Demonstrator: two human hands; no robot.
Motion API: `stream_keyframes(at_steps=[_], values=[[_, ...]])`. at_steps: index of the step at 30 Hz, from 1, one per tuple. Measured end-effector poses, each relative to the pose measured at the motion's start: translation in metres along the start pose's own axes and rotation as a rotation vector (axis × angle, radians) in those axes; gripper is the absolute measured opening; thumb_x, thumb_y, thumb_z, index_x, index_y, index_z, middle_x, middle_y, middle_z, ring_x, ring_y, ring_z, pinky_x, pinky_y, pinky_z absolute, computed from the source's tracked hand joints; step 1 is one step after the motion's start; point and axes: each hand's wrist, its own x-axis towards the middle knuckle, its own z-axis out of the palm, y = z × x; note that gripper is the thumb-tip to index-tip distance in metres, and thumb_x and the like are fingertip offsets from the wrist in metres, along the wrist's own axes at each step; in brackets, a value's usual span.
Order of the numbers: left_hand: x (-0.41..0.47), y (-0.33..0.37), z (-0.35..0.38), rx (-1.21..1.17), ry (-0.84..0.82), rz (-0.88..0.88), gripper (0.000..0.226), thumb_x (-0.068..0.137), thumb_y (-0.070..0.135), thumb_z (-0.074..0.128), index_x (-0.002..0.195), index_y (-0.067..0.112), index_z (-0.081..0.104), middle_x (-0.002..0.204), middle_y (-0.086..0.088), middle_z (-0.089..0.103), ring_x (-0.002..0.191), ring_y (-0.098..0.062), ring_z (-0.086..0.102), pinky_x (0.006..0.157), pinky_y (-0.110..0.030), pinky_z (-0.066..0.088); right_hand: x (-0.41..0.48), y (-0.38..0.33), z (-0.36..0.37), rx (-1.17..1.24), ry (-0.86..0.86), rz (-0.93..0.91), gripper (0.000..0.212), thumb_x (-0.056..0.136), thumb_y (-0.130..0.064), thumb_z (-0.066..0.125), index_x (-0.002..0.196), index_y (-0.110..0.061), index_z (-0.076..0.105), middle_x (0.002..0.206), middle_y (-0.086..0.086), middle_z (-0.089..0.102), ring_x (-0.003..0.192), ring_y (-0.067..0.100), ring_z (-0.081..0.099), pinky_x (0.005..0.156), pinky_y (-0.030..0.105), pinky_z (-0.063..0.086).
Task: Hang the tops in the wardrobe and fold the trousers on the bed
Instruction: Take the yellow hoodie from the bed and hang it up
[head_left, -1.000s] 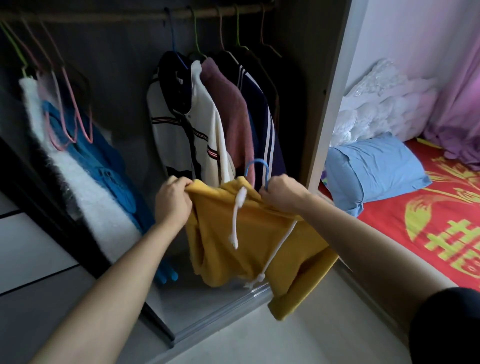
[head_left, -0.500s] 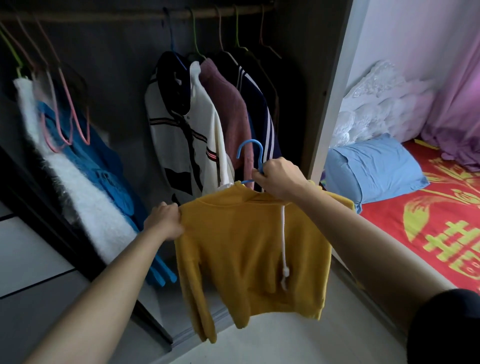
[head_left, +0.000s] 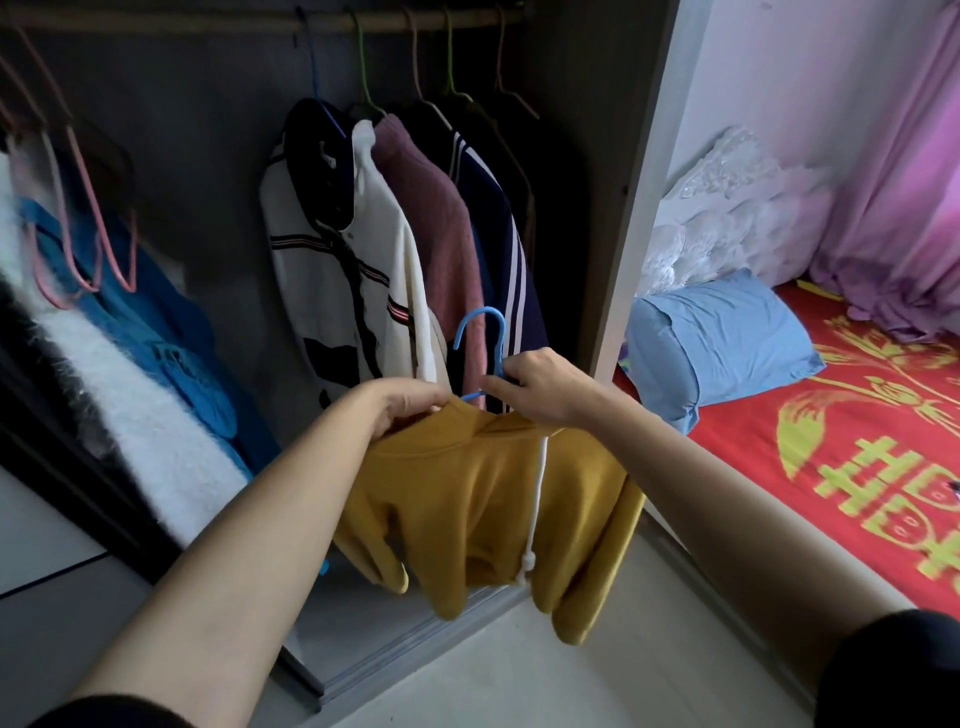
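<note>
A mustard-yellow hooded top (head_left: 483, 499) with a white drawstring hangs on a blue hanger (head_left: 485, 338) in front of the open wardrobe. My right hand (head_left: 545, 387) grips the hanger just below its hook. My left hand (head_left: 400, 405) holds the top's collar and left shoulder. The wardrobe rail (head_left: 208, 21) runs across the top of the view, well above the hanger's hook.
Several tops (head_left: 395, 249) hang on the rail at centre. White fluffy and blue garments (head_left: 135, 364) with pink hangers hang at left. The wardrobe side panel (head_left: 634, 208) stands right of my hands. Beyond it lies a bed with a red cover (head_left: 831, 441) and blue pillow (head_left: 727, 343).
My left hand has moved up from the top's sleeve edge to its collar beside my right hand. The top now hangs bunched rather than spread flat.
</note>
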Motion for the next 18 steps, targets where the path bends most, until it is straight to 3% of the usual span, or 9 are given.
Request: stream_keyframes(at_steps=[3,6,9,11,14,16,18], values=[[0.018,-0.003,0.005,-0.013,0.092,0.083,0.024,0.081,0.025,0.077,0.09,0.004,0.07,0.079,-0.01,0.067,0.07,-0.024,0.06,0.069,-0.033,0.046,-0.005,0.003,0.005,0.029,-0.052,-0.017,0.043,0.103,-0.045,0.05,0.067,-0.021,0.05,0.064,0.002,0.053,0.055,0.014,0.048,0.058,0.037,0.048],[0.021,-0.003,0.011,0.049,0.18,0.109,0.047,0.081,0.049,0.076,0.099,0.008,0.065,0.091,-0.009,0.07,0.079,-0.023,0.067,0.066,-0.029,0.053,-0.003,0.005,0.005,0.023,-0.029,-0.033,0.042,0.103,-0.046,0.05,0.07,-0.02,0.053,0.067,0.005,0.057,0.057,0.015,0.051,0.06,0.04,0.05],[0.012,-0.002,0.012,0.097,-0.036,-0.015,0.046,0.089,0.066,0.055,0.087,0.021,0.06,0.088,-0.005,0.065,0.076,-0.019,0.062,0.075,-0.035,0.056,0.0,0.003,0.007,-0.026,0.017,-0.096,0.042,0.102,-0.046,0.051,0.075,-0.015,0.057,0.07,0.006,0.058,0.059,0.016,0.052,0.059,0.039,0.048],[0.014,-0.006,0.007,0.277,-0.058,-0.108,0.039,0.091,0.056,0.058,0.078,0.02,0.054,0.068,-0.001,0.055,0.057,-0.015,0.051,0.055,-0.026,0.046,-0.001,-0.001,0.011,-0.069,0.013,-0.16,0.042,0.101,-0.048,0.051,0.079,-0.013,0.059,0.073,0.005,0.059,0.062,0.015,0.054,0.059,0.036,0.048],[0.023,-0.015,0.006,0.45,-0.057,-0.16,0.011,0.086,0.023,0.056,0.093,0.015,0.054,0.065,-0.002,0.051,0.053,-0.016,0.049,0.051,-0.025,0.048,-0.004,-0.006,0.017,-0.1,-0.03,-0.208,0.042,0.101,-0.05,0.049,0.077,-0.016,0.055,0.071,-0.003,0.053,0.061,0.011,0.05,0.059,0.034,0.047],[0.026,-0.02,0.01,0.354,0.022,-0.092,0.011,0.088,0.013,0.056,0.1,0.011,0.057,0.072,-0.005,0.056,0.057,-0.017,0.055,0.052,-0.027,0.052,-0.006,-0.004,0.021,-0.102,-0.046,-0.209,0.042,0.101,-0.051,0.047,0.077,-0.017,0.054,0.071,-0.004,0.052,0.061,0.011,0.049,0.059,0.034,0.046],[0.031,-0.024,0.01,0.125,0.183,0.002,0.006,0.081,0.006,0.065,0.084,0.01,0.061,0.062,-0.005,0.058,0.051,-0.016,0.053,0.05,-0.026,0.049,-0.006,0.004,0.025,-0.095,-0.049,-0.158,0.043,0.102,-0.051,0.047,0.076,-0.018,0.055,0.072,0.0,0.056,0.062,0.013,0.053,0.058,0.034,0.046]])
